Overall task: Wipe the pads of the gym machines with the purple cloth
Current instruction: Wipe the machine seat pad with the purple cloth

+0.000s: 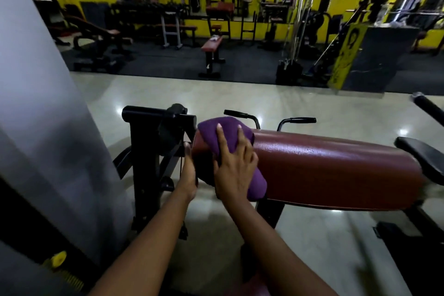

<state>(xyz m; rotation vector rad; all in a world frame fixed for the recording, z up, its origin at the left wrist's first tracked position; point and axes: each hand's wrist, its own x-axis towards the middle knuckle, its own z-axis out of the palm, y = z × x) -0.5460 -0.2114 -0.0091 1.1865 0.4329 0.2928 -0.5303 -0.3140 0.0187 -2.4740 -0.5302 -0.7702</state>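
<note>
Right hand [236,168] flat on purple cloth [225,132], wiping pad [336,163] at its left end.
Left hand [189,173], fingers straight, braces that end; next I'd sweep right.

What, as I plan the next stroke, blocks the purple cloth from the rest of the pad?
Nothing visible. The right hand presses the purple cloth at the left end of the maroon pad; the rest lies bare.

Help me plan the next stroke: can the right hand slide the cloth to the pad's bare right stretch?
Probably yes. The right hand presses the purple cloth on the left end of the maroon pad; nothing lies further right on top, though the far end may need a lean.
</note>
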